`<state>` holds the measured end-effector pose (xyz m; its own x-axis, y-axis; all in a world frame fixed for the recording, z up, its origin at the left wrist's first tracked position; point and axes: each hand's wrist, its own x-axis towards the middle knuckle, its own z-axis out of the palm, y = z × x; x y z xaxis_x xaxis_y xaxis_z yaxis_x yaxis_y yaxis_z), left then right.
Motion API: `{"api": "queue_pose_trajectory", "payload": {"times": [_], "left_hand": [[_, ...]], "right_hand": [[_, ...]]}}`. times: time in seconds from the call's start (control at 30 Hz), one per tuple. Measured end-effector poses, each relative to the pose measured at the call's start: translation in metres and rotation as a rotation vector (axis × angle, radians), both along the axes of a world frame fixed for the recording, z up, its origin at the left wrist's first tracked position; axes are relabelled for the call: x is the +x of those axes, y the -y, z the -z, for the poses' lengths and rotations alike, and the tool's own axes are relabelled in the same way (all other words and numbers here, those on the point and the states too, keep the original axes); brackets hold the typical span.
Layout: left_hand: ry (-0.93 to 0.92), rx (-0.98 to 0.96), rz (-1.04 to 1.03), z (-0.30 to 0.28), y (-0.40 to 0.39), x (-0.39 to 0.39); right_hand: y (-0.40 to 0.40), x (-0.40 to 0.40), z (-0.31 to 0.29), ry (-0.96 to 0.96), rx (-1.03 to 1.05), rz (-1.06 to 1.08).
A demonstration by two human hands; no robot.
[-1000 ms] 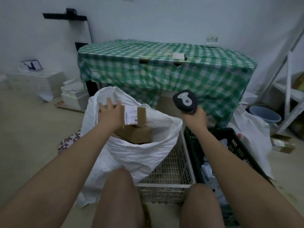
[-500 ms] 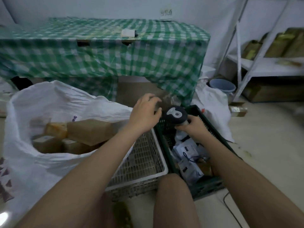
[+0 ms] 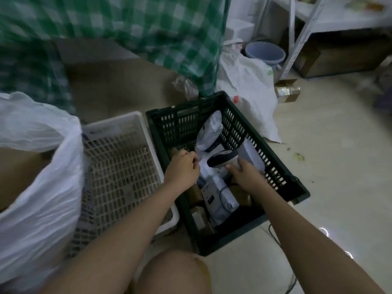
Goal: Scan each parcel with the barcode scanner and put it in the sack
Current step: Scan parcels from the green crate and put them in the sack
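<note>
Head: right hand [image 3: 246,177] holds scanner [image 3: 222,159]; left hand [image 3: 183,169] in crate [image 3: 282,168].

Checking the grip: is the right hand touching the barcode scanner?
Touching. The head view shows the right hand gripping the barcode scanner by its handle.

Green checked cloth [image 3: 169,28], blue bucket [image 3: 265,53], white shelf frame [image 3: 301,35], white basket [image 3: 118,166].

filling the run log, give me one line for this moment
stage: picking next parcel | left hand: reaching into dark crate, grip unclear | right hand: holds barcode scanner over white mailer | sack: left
</note>
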<state>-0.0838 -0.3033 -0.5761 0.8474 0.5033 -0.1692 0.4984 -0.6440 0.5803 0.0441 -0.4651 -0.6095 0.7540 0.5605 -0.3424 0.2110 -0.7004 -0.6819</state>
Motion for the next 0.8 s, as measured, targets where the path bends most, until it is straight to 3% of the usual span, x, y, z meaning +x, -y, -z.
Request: {"api": "queue_pose_trajectory", "payload": {"times": [0.4, 0.67, 0.8], "left_hand": [[-0.488, -0.169, 0.391, 0.141, 0.017, 0.081], [-0.466, -0.333, 0.231, 0.209, 0.014, 0.105], [-0.455, -0.388, 0.114, 0.213, 0.021, 0.113]], "right_hand": [[0.0, 0.025, 0.098, -0.124, 0.179, 0.296], [-0.003, 0.031, 0.113, 0.017, 0.253, 0.356], [-0.005, 0.031, 0.115, 0.01, 0.265, 0.358]]}}
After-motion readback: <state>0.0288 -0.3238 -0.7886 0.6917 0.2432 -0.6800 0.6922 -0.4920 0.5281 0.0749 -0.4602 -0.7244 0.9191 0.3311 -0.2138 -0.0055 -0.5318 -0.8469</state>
